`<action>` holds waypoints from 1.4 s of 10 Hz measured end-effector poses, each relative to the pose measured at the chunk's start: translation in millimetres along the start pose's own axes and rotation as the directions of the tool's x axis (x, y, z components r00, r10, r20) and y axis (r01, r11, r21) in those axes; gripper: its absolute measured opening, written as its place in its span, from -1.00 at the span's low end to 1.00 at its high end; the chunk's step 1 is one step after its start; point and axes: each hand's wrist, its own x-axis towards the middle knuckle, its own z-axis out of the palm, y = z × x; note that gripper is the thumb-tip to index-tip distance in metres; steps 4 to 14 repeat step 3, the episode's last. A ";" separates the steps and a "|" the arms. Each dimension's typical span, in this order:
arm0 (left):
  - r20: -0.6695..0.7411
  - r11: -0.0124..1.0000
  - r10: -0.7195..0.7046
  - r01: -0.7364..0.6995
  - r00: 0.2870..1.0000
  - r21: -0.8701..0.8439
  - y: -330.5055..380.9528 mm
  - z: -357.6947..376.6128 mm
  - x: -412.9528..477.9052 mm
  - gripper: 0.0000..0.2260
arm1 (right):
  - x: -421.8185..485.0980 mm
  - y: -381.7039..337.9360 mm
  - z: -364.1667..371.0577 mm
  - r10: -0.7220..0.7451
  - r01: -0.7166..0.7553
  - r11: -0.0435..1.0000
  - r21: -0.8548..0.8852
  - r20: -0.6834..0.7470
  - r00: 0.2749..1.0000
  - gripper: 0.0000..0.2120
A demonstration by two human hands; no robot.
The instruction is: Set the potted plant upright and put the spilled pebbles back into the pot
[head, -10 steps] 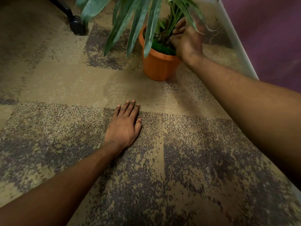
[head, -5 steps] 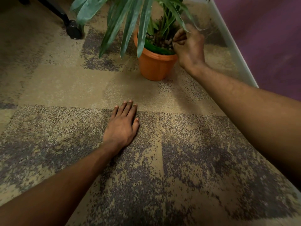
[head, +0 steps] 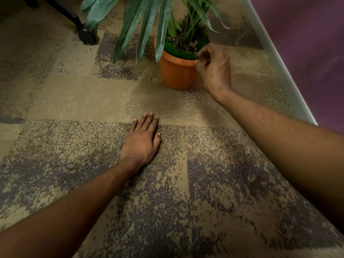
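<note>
An orange pot [head: 176, 73] stands upright on the carpet at the top centre, with long green leaves [head: 145, 21] hanging over it. Pebbles [head: 191, 46] lie inside on a green lining. My right hand [head: 214, 67] hangs at the pot's right rim, fingers curled, fingertips pinched together near the rim; whether a pebble is between them is too small to tell. My left hand [head: 142, 142] lies flat on the carpet in front of the pot, palm down, holding nothing.
A black chair castor [head: 87, 35] and its leg stand left of the pot. A pale skirting board [head: 275, 58] and a purple wall [head: 307, 43] run along the right. Mottled beige and grey carpet [head: 186, 192] covers the floor.
My right hand has drawn back from over the middle of the pot to its right rim and come lower. The left hand stays flat on the carpet.
</note>
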 end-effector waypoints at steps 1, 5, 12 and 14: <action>0.005 1.000 0.002 -0.002 1.000 -0.008 -0.8 1.6 -3.1 -0.43 | -27.8 -1.5 7.9 -0.108 0.108 0.994 -0.007 0.001 0.994 -0.92; 0.005 0.997 -0.024 0.024 1.000 -0.069 1.8 -8.1 -1.9 -0.45 | -94.4 -2.9 37.4 -0.200 0.210 0.971 -0.116 0.093 0.975 -0.86; 0.005 0.997 -0.024 0.024 1.000 -0.069 1.8 -8.1 -1.9 -0.45 | -94.4 -2.9 37.4 -0.200 0.210 0.971 -0.116 0.093 0.975 -0.86; 0.005 0.997 -0.024 0.024 1.000 -0.069 1.8 -8.1 -1.9 -0.45 | -94.4 -2.9 37.4 -0.200 0.210 0.971 -0.116 0.093 0.975 -0.86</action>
